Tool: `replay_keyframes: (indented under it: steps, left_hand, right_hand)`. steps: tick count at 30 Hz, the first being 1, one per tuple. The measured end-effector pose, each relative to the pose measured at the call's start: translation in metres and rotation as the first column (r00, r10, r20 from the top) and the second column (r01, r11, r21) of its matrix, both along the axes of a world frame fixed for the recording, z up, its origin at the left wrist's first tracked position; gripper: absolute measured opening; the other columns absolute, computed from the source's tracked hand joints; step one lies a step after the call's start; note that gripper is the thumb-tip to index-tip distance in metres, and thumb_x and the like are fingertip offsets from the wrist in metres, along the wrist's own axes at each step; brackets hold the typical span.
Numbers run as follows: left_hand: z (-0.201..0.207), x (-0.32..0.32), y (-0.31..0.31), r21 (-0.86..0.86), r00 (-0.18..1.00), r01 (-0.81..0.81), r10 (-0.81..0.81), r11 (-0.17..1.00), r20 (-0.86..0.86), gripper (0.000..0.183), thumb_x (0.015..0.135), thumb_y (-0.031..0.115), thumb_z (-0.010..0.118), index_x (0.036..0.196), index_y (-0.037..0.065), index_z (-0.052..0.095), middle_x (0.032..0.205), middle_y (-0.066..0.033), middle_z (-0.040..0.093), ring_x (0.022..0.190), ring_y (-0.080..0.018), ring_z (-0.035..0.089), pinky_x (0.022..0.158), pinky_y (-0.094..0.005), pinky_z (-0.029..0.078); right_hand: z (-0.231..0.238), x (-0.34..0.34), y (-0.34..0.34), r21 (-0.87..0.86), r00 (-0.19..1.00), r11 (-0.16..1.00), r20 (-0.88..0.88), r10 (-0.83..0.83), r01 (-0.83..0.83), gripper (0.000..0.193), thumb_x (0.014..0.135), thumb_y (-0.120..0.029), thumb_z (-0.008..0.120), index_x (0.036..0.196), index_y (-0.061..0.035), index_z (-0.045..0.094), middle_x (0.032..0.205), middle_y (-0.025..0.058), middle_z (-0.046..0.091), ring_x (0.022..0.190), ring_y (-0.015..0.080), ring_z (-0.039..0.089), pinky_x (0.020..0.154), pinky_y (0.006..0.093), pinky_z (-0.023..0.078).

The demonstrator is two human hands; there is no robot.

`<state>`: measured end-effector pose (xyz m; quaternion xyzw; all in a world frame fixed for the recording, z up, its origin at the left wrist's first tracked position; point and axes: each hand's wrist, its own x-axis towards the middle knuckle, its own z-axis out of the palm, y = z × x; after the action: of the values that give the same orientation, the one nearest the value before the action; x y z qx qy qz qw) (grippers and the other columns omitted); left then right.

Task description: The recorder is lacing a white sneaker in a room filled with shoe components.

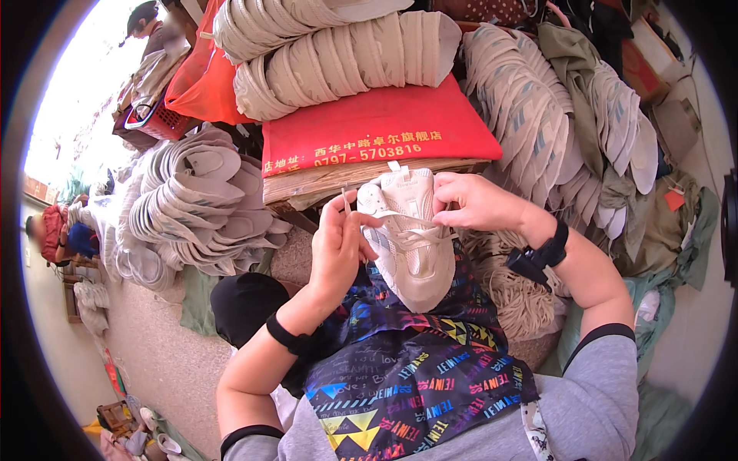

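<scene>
A pale beige sneaker upper (419, 273) sits over my lap, toe toward me and tongue away, against the edge of a low table. A flat cream shoelace (407, 230) crosses its front through the eyelets. My left hand (335, 250) is at the upper's left side, fingers closed on the lace, whose end sticks up above them. At the right eyelet edge, my right hand (478, 202) pinches the upper; whether its fingertips also hold lace is hidden.
A red cloth (369, 127) covers the table, with rolled stacks of uppers (346, 58) on it. More uppers are heaped at left (192, 200) and right (523, 107). A bundle of laces (523, 296) hangs by my right side. A person (157, 38) is far left.
</scene>
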<state>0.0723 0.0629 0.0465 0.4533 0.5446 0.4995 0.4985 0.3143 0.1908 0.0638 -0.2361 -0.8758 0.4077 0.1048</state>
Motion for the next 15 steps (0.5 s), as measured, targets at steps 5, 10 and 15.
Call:
replay_keyframes:
  steps: [5, 10, 15]
  left_hand:
    - [-0.02, 0.009, 0.017, 0.194, 0.971, -0.143, 0.176, 0.97, -0.164, 0.011, 0.101, 0.007, 0.046, 0.102, -0.001, 0.054, 0.09, -0.0063, 0.059, 0.061, -0.0099, 0.055, 0.055, -0.0237, 0.045]
    - [-0.034, 0.023, 0.006, 0.143, 0.989, -0.036, 0.055, 0.989, -0.134, 0.014, 0.103, 0.011, 0.046, 0.099, 0.002, 0.056, 0.085, -0.0022, 0.055, 0.064, -0.0063, 0.051, 0.057, -0.0207, 0.043]
    - [-0.021, 0.022, -0.003, -0.062, 0.997, 0.0, -0.005, 0.998, -0.075, 0.019, 0.104, 0.017, 0.047, 0.098, 0.002, 0.057, 0.065, 0.0027, 0.052, 0.048, -0.0028, 0.041, 0.044, -0.0195, 0.036]
  right_hand:
    - [0.002, -0.012, -0.029, -0.288, 0.933, 0.911, -0.12, -0.34, 0.295, 0.016, 0.086, -0.018, 0.07, 0.085, -0.0025, 0.066, 0.084, 0.0067, 0.054, 0.076, 0.021, 0.057, 0.07, 0.0346, 0.047]
    - [0.049, -0.026, -0.045, -0.609, 0.887, 0.771, -0.234, -0.398, 0.185, 0.017, 0.091, -0.017, 0.067, 0.084, -0.0015, 0.065, 0.087, 0.0014, 0.056, 0.076, 0.0125, 0.056, 0.068, 0.0302, 0.047]
    - [0.027, -0.029, -0.04, -0.508, 0.929, 0.857, -0.274, -0.25, 0.08, 0.015, 0.096, -0.019, 0.062, 0.094, -0.0033, 0.061, 0.088, 0.0001, 0.061, 0.074, 0.0064, 0.055, 0.065, 0.0247, 0.046]
